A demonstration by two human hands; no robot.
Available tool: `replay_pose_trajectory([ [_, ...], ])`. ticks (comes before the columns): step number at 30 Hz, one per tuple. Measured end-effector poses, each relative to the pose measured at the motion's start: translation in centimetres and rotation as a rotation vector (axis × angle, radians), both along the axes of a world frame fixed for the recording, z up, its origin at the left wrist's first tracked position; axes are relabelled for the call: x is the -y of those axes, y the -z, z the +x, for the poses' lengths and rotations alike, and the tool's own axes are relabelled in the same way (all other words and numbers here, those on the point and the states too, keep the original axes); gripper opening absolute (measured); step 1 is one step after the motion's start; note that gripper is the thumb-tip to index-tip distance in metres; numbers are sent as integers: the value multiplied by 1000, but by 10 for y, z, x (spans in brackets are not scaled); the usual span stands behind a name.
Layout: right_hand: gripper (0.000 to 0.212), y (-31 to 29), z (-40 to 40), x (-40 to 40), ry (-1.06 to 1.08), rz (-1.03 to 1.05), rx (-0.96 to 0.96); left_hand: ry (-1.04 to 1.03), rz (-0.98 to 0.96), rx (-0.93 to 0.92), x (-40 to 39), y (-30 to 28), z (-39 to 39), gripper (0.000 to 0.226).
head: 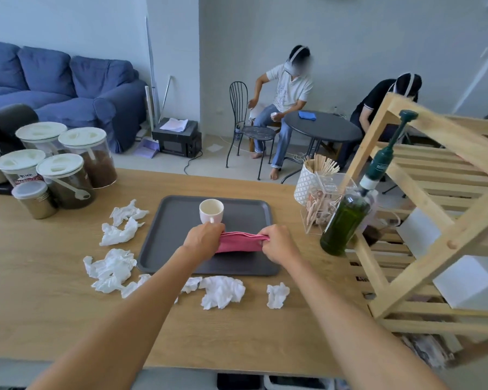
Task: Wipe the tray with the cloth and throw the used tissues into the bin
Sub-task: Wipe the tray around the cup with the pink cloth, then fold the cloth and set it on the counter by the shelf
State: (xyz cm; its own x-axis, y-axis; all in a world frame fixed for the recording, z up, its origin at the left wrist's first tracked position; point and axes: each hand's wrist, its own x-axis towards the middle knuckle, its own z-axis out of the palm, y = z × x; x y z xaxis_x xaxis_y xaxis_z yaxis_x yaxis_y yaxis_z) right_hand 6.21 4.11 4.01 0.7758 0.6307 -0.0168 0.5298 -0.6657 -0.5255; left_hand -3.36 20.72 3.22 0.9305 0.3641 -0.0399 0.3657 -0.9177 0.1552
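A dark grey tray point(175, 220) lies on the wooden table. A folded pink cloth point(241, 243) is stretched over the tray's middle, held at both ends: my left hand point(202, 240) grips its left end and my right hand point(279, 243) grips its right end. A white cup point(211, 211) stands on the tray just behind my left hand. Several crumpled white tissues lie on the table around the tray, to its left point(119, 232) and along its front edge point(221, 291). No bin is in sight.
Lidded jars point(68, 178) and a metal tin stand at the back left. A green bottle point(347, 220), a clear box and a white cup of wooden sticks point(307, 178) stand to the right, beside a wooden rack point(434, 220). Two seated people are beyond the table.
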Motion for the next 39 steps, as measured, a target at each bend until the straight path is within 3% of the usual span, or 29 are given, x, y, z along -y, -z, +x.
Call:
replay_pose_trajectory([
  [11,31,-29,47,100,215,12,220,30,-80,132,103,-22,66,24],
  [19,30,13,24,184,318,-42,405,33,-160,287,193,34,55,24],
  [23,35,57,-7,218,272,-82,244,82,-208,214,228,69,29,35],
  [28,48,93,-35,251,205,-63,124,119,-204,295,251,85,-9,35],
  [34,56,100,-43,270,83,-83,67,148,-196,323,251,99,-47,31],
  [39,50,85,-33,241,88,33,-11,132,-255,359,247,82,-20,33],
])
